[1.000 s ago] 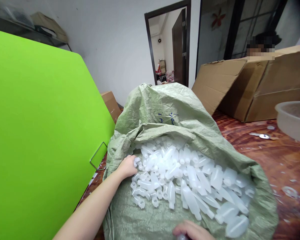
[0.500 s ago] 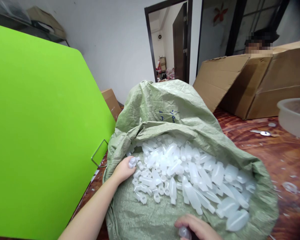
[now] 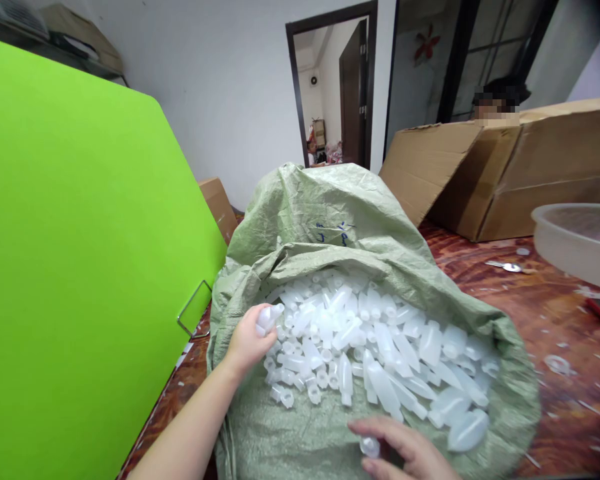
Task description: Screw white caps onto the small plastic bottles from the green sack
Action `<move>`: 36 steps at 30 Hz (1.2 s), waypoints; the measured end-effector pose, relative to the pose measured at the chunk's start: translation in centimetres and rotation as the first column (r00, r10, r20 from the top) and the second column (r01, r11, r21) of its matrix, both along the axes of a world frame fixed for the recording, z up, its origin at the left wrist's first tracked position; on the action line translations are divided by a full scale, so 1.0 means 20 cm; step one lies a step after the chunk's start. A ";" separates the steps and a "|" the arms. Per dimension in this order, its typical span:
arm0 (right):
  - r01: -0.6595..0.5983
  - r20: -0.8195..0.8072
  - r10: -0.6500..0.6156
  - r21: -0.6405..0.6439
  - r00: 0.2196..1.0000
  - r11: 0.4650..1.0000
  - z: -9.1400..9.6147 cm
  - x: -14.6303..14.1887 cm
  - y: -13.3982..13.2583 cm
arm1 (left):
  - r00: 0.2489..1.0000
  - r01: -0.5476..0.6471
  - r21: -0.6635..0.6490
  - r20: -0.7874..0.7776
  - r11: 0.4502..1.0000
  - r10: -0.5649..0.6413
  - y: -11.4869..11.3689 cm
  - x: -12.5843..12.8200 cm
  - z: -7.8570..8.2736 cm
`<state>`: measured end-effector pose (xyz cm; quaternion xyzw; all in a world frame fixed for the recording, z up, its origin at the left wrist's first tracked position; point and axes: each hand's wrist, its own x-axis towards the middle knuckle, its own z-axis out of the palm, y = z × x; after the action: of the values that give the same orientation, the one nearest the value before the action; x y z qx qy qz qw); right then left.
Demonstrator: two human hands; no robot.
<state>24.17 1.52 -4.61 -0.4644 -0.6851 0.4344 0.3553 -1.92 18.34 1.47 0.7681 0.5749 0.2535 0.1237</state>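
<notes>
Fingers (image 3: 253, 333) of left hand (image 3: 245, 343) grip one bottle (image 3: 269, 318)

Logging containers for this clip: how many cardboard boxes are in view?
2: a large cardboard box lying open on the table at right, and a small cardboard box behind the green panel. The sack may hide others.

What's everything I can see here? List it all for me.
sack: one, pale green, open on the table, middle
bottles: too many to count, translucent white, piled in the sack
table: one, reddish-brown wood grain, strewn with small plastic bits
board: one, bright green, standing at left
boxes: large brown cardboard, back right; a smaller one by the wall
basin: one, translucent, right edge
spoon: one, metal, by the basin
person: one, behind the boxes
left hand: holds one bottle at the sack's left rim
right hand: holds one bottle at the near rim
</notes>
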 end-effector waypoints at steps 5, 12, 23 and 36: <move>0.215 -0.089 -0.203 0.159 0.975 0.964 0.23 0.03 0.06 | 0.883 0.277 -0.408 0.466 0.870 -0.062 -0.35 0.22 0.09; 0.056 0.002 -0.056 -0.015 0.998 0.998 0.30 0.06 0.13 | 0.792 0.484 -0.613 0.610 0.624 -0.015 -0.59 0.33 -0.01; -0.108 0.329 0.136 -0.103 0.934 0.989 0.30 0.05 0.11 | 0.900 0.427 -0.792 0.420 0.437 -0.119 -0.56 0.31 0.01; -0.192 0.409 0.159 0.039 0.899 0.981 0.23 0.04 0.07 | 0.885 0.464 -0.801 0.441 0.378 -0.152 -0.54 0.29 -0.02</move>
<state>24.87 2.97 -0.01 -0.4661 -0.7992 0.3322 0.1837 3.98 7.55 1.15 0.6332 0.4392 -0.0039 0.6373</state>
